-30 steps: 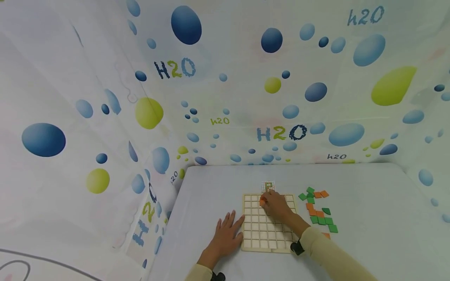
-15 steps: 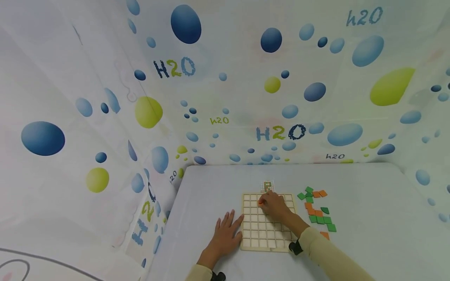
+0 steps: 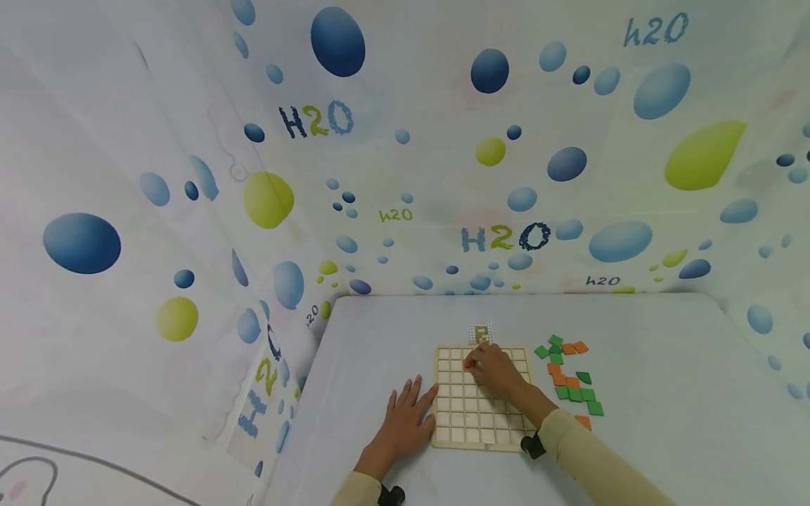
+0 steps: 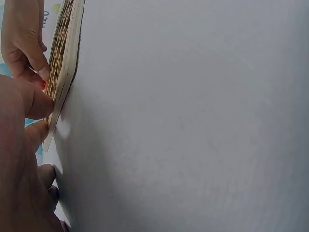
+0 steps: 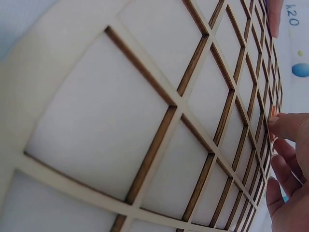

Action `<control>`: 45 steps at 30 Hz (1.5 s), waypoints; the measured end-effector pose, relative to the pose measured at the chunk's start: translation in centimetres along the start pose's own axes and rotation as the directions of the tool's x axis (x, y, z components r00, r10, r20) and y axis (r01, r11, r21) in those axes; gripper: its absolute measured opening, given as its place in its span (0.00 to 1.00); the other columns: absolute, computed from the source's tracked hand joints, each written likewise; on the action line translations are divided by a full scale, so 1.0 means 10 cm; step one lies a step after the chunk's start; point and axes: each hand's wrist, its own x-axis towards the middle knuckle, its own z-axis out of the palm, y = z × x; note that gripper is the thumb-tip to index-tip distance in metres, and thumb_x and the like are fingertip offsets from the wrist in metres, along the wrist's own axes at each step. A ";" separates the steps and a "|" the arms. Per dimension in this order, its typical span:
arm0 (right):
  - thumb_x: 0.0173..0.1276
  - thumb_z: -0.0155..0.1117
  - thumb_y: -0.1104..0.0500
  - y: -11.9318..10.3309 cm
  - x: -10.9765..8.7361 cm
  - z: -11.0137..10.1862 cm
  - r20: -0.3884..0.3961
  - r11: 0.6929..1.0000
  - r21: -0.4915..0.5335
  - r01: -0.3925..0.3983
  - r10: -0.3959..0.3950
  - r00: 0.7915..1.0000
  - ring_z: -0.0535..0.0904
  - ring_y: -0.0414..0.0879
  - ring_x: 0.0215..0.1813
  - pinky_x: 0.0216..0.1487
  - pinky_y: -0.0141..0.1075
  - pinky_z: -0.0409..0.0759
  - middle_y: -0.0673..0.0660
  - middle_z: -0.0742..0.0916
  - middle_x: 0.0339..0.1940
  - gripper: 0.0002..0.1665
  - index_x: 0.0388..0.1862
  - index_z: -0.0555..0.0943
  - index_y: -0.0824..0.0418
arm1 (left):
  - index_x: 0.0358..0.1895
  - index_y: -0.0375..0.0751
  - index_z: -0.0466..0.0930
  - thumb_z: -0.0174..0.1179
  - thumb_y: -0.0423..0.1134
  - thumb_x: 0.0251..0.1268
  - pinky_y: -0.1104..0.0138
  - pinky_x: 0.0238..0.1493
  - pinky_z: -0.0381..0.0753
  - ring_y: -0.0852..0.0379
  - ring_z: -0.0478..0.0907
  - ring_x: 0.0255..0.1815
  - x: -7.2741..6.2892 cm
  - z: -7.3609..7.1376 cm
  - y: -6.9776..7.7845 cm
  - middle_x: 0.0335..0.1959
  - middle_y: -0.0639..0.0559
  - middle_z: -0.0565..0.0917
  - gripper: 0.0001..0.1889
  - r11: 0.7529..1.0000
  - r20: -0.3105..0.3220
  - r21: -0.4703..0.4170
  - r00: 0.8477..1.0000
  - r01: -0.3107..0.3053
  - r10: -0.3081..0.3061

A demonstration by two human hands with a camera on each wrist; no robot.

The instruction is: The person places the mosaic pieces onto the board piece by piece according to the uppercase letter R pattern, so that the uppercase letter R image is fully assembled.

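Right hand point(image 3: 496, 369) reaches in over the board point(image 3: 465, 420) from its near right corner, forearm slanting across the right edge, wrist above the cells, knuckles up. Thumb and fingers pinch an orange tile point(image 3: 468, 365) near the board's far edge, about third column from the left edge, second row from the far edge. Can't tell if the tile sits fully down in its cell. In the right wrist view the remaining fingers curl loosely beside the grip.

Left hand point(image 3: 405, 425) lies palm down on the worktop point(image 3: 367, 351), fingers spread and straight, grasping nothing. Index fingertip and thumb touch the board's left edge; the rest fan toward the worktop's far edge.

Board's far edge has a small pattern card point(image 3: 480, 334) just beyond it, partly behind the right hand. A strip of worktop runs from the card to the worktop's far edge. Wide stretch between the left hand and the worktop's left edge. Off the board's right edge, narrow gap, then loose green tiles point(image 3: 575, 395) and orange tiles point(image 3: 568, 348) in a scattered column, plus a green curved piece point(image 3: 583, 378). One orange tile lies lower down, partly behind the right sleeve point(image 3: 595, 450). Broad worktop span from the tiles to the right edge.
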 end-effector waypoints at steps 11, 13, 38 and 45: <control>0.76 0.67 0.62 0.13 -0.14 -0.08 0.030 0.997 0.037 -0.062 0.061 0.998 0.79 0.50 0.47 0.46 0.49 0.79 0.52 0.85 0.46 0.08 0.49 0.90 0.55 | 0.82 0.53 0.66 0.47 0.49 0.78 0.30 0.78 0.46 0.32 0.51 0.86 0.00 0.00 0.00 0.85 0.37 0.58 0.31 1.000 -0.012 -0.002 1.000 -0.015 0.015; 0.76 0.66 0.62 0.19 -0.19 -0.11 0.022 0.994 0.070 -0.088 0.086 0.996 0.79 0.50 0.48 0.47 0.49 0.80 0.52 0.85 0.47 0.08 0.49 0.89 0.55 | 0.82 0.53 0.65 0.46 0.48 0.78 0.31 0.79 0.46 0.32 0.51 0.86 0.00 -0.01 0.00 0.85 0.38 0.58 0.31 1.000 -0.004 0.002 1.000 -0.010 0.010; 0.71 0.70 0.56 0.83 -0.59 -0.59 -0.245 0.915 -0.034 -0.401 0.382 0.891 0.81 0.73 0.55 0.45 0.68 0.78 0.77 0.81 0.53 0.25 0.59 0.81 0.73 | 0.83 0.54 0.64 0.47 0.48 0.78 0.31 0.79 0.46 0.33 0.51 0.86 -0.02 0.01 -0.03 0.86 0.39 0.57 0.31 1.000 -0.009 0.017 1.000 -0.015 0.015; 0.72 0.72 0.57 0.81 -0.52 -0.60 -0.234 0.907 -0.091 -0.411 0.382 0.894 0.81 0.72 0.54 0.47 0.71 0.79 0.77 0.81 0.53 0.22 0.55 0.83 0.72 | 0.83 0.54 0.64 0.46 0.48 0.78 0.33 0.80 0.45 0.35 0.50 0.87 -0.02 0.01 0.00 0.86 0.40 0.56 0.31 1.000 -0.004 0.012 1.000 -0.006 0.006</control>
